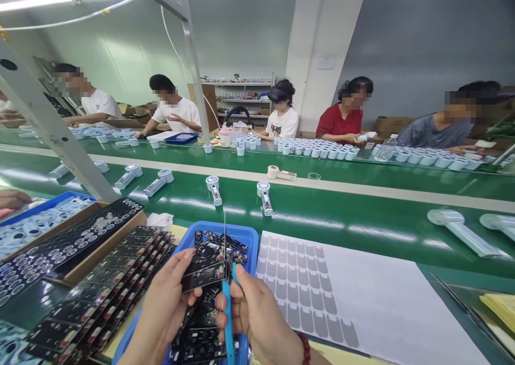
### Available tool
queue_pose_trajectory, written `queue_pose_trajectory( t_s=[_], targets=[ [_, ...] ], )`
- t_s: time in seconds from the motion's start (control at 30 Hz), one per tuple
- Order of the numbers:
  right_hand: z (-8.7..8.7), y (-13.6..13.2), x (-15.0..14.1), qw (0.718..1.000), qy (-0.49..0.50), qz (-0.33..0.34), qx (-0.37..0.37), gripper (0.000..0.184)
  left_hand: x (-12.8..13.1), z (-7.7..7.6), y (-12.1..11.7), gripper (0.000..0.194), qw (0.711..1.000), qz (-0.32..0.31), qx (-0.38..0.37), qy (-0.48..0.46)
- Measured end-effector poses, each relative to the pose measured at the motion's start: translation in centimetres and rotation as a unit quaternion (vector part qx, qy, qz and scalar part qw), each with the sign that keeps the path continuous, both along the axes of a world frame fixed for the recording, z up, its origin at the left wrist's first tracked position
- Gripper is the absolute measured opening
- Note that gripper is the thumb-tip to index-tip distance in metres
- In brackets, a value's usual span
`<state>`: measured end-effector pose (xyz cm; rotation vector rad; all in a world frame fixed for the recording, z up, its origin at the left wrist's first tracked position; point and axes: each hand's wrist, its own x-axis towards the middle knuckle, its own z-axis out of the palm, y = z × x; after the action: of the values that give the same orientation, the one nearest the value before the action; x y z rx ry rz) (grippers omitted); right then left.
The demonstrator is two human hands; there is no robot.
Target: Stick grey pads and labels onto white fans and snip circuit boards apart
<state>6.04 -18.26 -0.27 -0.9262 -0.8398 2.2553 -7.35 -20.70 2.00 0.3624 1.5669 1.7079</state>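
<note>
A worker's left hand [163,306] grips a small black circuit board [201,277] flat and raised above a blue tray [245,241] of similar boards, apparently so that trimmings drop back into the tray. The right hand [257,314] is closed on blue-handled tweezers [227,300], tips up against the board's edge, wrist bent inward, thumb pressing the handle. Stacked black panels [104,295] lie to the left and a sheet of grey stickers [306,290] to the right, both within reach. Across the green conveyor [362,215], other people sit at work.
</note>
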Motion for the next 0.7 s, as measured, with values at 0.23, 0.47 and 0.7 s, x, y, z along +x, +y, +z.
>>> queue_pose_trajectory(
  t_s=[0.23,0.47,0.7],
  targets=[
    [0.5,0.0,0.7,0.99,0.12,-0.041,-0.068,0.067,-0.7,0.9,2.7,0.019,0.996,-0.074,-0.014,0.056],
    [1.0,0.5,0.6,0.976,0.201,0.0,-0.083,0.066,0.4,-0.4,2.4,0.015,0.995,-0.087,-0.03,0.041],
    [0.5,-1.2,1.6,0.963,-0.012,-0.012,0.268,0.061,-1.4,1.2,2.2,0.038,0.98,-0.109,-0.057,0.153]
  ],
)
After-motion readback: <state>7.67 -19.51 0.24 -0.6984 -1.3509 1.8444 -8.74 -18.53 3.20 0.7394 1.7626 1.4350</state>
